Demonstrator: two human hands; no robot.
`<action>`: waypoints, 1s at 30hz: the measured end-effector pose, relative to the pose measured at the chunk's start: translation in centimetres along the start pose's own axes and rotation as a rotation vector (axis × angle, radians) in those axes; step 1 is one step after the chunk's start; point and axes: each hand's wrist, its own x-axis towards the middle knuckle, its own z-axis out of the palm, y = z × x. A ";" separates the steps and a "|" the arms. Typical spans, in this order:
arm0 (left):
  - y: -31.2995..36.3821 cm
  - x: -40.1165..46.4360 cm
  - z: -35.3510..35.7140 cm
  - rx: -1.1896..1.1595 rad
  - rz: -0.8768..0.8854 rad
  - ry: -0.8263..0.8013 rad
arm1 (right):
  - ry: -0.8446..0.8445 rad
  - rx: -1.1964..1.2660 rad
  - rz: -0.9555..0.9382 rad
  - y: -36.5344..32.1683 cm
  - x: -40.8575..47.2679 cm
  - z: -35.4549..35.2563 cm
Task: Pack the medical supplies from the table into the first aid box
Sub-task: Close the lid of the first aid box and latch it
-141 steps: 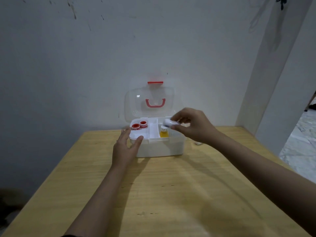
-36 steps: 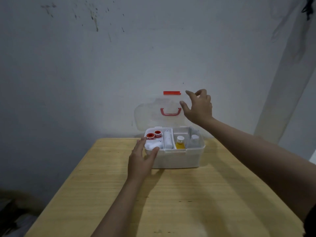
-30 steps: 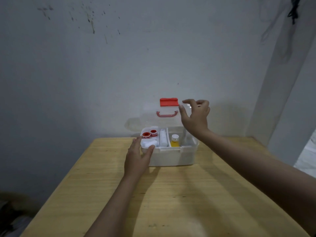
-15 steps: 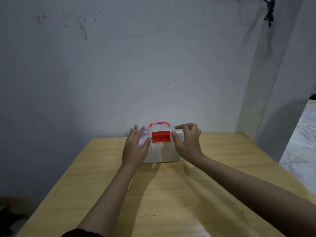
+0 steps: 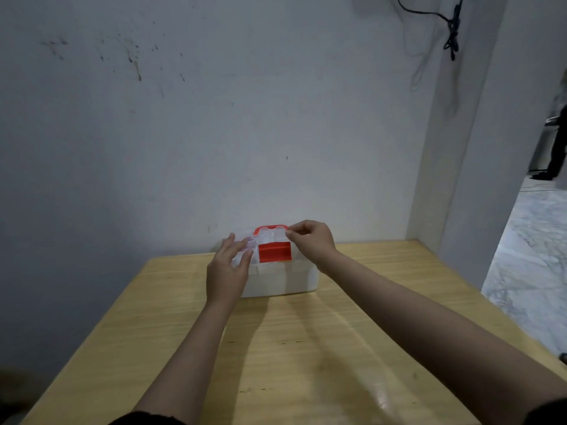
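Observation:
The white first aid box [image 5: 283, 279] stands at the far middle of the wooden table [image 5: 276, 348] with its clear lid down. A red latch [image 5: 274, 251] lies over the lid's front edge and a red handle [image 5: 270, 229] shows on top. My left hand [image 5: 227, 271] hovers at the box's left front corner, fingers spread and slightly off the lid. My right hand [image 5: 310, 242] is at the lid's right side, thumb and forefinger pinched together near the handle's right end. The supplies inside are hidden under the lid.
A grey wall [image 5: 214, 133] rises right behind the box. A pillar [image 5: 478, 148] stands at the right, with a black cord [image 5: 452, 29] hanging above. Marble floor [image 5: 534, 259] lies to the right, where a person's dark legs [image 5: 557, 148] stand far off.
My right hand swung the lid down from upright and the box is now shut. Since half a second ago my left hand lifted slightly and my right hand moved up beside the handle.

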 end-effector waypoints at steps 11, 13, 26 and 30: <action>0.1 -0.1 0.2 0.001 -0.008 0.010 | -0.214 -0.223 -0.147 1.6 -0.9 -1.5; 0.0 -0.2 0.2 0.004 0.002 0.009 | -0.185 -0.381 -0.256 2.2 -1.0 -1.1; 0.0 -0.3 0.4 0.000 0.006 0.017 | -0.131 -0.548 -0.428 3.9 -1.4 -0.7; 0.0 -0.3 0.4 0.012 0.003 0.025 | -0.092 -0.586 -0.451 4.2 -1.5 -0.3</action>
